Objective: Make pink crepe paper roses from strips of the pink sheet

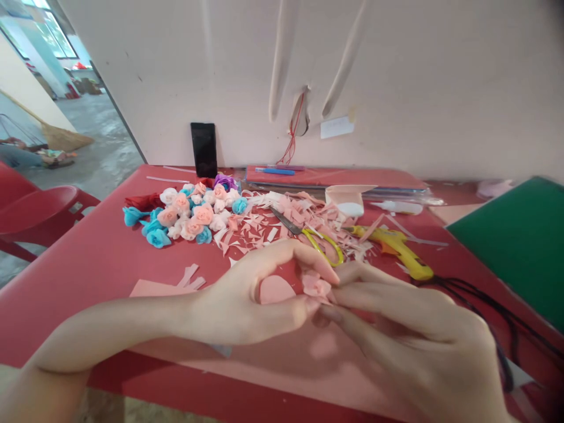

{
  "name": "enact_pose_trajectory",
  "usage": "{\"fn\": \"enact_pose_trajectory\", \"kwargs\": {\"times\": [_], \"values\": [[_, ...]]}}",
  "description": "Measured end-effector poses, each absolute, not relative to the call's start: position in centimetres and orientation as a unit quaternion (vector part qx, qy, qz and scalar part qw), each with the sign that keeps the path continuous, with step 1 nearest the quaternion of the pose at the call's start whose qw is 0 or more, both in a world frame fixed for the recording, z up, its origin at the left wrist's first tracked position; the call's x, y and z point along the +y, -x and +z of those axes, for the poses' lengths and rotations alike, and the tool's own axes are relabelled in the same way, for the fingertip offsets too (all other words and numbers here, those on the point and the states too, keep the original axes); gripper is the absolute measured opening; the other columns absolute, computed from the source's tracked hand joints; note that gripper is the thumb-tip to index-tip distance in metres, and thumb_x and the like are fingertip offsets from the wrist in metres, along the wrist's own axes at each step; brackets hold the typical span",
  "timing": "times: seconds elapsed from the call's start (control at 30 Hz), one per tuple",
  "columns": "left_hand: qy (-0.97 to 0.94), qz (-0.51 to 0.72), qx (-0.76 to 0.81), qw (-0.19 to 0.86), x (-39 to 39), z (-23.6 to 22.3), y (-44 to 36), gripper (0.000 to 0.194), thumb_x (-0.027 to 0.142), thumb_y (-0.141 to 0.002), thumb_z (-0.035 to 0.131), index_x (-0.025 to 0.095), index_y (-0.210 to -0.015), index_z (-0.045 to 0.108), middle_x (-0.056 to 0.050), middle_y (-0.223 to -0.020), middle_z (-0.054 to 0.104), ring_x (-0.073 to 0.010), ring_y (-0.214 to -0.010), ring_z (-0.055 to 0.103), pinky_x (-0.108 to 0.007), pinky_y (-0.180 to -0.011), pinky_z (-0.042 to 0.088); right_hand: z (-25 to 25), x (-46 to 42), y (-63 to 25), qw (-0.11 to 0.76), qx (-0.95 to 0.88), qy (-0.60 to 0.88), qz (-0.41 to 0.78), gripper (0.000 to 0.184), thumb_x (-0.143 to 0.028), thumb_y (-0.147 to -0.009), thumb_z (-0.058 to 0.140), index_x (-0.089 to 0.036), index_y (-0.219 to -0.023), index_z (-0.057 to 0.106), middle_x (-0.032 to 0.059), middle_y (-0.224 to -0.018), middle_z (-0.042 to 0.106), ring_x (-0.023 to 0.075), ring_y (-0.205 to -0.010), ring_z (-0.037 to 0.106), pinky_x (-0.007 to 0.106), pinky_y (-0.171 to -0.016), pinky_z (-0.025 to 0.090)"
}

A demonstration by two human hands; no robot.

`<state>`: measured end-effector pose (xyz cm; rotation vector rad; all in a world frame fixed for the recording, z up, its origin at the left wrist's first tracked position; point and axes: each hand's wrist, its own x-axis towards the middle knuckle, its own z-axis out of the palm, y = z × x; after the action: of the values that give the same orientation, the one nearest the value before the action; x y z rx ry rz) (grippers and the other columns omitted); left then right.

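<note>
A small pink paper rose [316,285] is pinched between my two hands above the table. My left hand [259,294] comes from the left, its thumb and forefinger curved into a ring and closed on the flower's near and far edges. From the right, my right hand [409,323] grips the rose's side between thumb and fingers; part of the flower is hidden there. Below my hands lies a sheet of pink paper [273,376], and a rounded pink paper piece [277,289] shows through the ring of my left hand.
Finished paper roses [194,214] in pink, white and blue are heaped at the left. Yellow-handled scissors [317,242] rest among paper scraps [251,226]. A yellow glue gun [403,249] with a black cord lies right. A phone [204,150] leans on the white panel [238,76]; a green board [515,235] stands right.
</note>
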<state>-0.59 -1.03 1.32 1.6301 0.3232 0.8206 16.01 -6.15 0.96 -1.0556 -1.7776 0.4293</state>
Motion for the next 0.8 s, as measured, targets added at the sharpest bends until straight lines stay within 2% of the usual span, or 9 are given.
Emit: {"fn": "enact_pose_trajectory", "kwargs": {"times": [0.13,0.27,0.63,0.8], "values": [[-0.7,0.367,0.125,0.6,-1.0,1.0,0.5,0.013,0.005,-0.081,0.05,0.016,-0.09,0.049,0.001,-0.079,0.048,-0.0072,-0.074,0.051,-0.018,-0.07,0.046,1.1,-6.3,-15.9,0.5,-0.727,0.433,0.187,0.015,-0.01,-0.072,0.066,-0.025,-0.069,0.067,-0.0047,-0.057,0.062,0.0068,-0.049,0.057,0.012,-0.043,0.048],[-0.693,0.382,0.117,0.601,-1.0,0.7,0.3,0.015,0.004,-0.08,0.049,0.017,-0.089,0.048,0.002,-0.077,0.044,-0.007,-0.072,0.05,-0.018,-0.068,0.046,1.0,-6.1,-15.7,0.507,-0.729,0.424,0.176,0.019,-0.007,-0.073,0.062,-0.025,-0.068,0.068,-0.004,-0.057,0.063,0.0089,-0.05,0.059,0.015,-0.043,0.05],[-0.686,0.4,0.137,0.593,-1.3,0.3,-0.1,0.022,0.001,-0.077,0.05,0.018,-0.09,0.047,0.002,-0.074,0.042,-0.0083,-0.073,0.047,-0.018,-0.068,0.048,1.4,-6.2,-15.5,0.466,-0.78,0.416,0.042,0.02,-0.007,-0.078,0.056,-0.024,-0.072,0.064,-0.0026,-0.053,0.063,0.014,-0.052,0.06,0.022,-0.041,0.051],[-0.697,0.395,0.155,0.578,-1.3,0.0,0.0,0.032,-0.004,-0.068,0.049,0.018,-0.092,0.048,0.003,-0.074,0.043,-0.0081,-0.071,0.046,-0.019,-0.072,0.045,1.0,-6.4,-15.4,0.455,-0.794,0.404,-0.008,0.02,-0.005,-0.08,0.052,-0.02,-0.073,0.062,-0.0012,-0.051,0.062,0.0148,-0.055,0.061,0.024,-0.048,0.053]]}}
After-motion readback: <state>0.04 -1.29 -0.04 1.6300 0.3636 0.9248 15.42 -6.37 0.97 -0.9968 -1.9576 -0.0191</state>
